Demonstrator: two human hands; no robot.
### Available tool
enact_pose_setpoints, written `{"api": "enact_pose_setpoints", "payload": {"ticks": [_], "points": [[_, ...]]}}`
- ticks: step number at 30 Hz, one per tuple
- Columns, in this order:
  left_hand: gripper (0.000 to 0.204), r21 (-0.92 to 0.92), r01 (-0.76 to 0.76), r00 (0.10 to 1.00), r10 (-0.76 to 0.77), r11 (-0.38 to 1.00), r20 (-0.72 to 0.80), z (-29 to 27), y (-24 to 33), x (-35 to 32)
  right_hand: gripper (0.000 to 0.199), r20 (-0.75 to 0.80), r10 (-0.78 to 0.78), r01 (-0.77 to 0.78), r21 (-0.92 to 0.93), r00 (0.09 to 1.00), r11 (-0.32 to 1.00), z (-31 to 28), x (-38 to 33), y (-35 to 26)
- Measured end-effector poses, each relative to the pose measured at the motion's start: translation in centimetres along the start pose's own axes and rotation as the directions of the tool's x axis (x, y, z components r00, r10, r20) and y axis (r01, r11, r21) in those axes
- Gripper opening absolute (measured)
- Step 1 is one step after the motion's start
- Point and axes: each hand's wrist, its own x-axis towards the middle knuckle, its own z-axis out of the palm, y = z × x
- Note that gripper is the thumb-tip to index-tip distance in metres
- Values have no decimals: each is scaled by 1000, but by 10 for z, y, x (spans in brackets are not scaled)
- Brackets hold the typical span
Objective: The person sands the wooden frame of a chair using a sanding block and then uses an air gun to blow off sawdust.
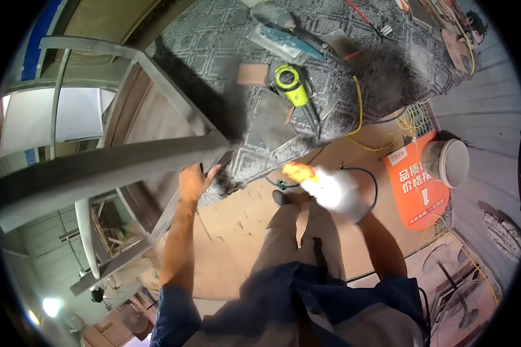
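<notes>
Fingers of the left hand (pixel 194 180) grip the grey metal frame (pixel 116 165); gloved right hand (pixel 336 191) blurred, grip unclear, near tape measure (pixel 291 84)

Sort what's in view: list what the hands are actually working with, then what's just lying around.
In hand:
- left hand grips the grey metal frame
- right hand, in a white glove, holds something orange, too blurred to name

Lying about:
- yellow tape measure
- yellow cable
- grey bucket
- orange sign
- patterned grey mat
</notes>
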Motion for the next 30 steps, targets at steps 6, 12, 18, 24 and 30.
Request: {"api": "enact_pose_setpoints", "payload": {"ticks": [6,12,18,24,30], "points": [[59,21,-290,897,279,957,-341,13,-13,3,54,-306,390,-466,-236,868,853,-165,89,130],[61,27,-157,957,159,987,-241,14,-15,3,40,-771,-20,-460,-400,636,793,-198,185,162],[54,-146,-199,943,149,969,-296,34,-34,-3,21,-240,-180,92,-338,954,937,-61,146,104],[48,-88,-67,981,49,994,-189,20,-17,-1,19,-306,57,-134,-235,950,963,-8,164,122],[48,-109,-219,926,172,970,-336,28,-23,-1,10,154,-186,240,-546,971,803,-30,150,145]]}}
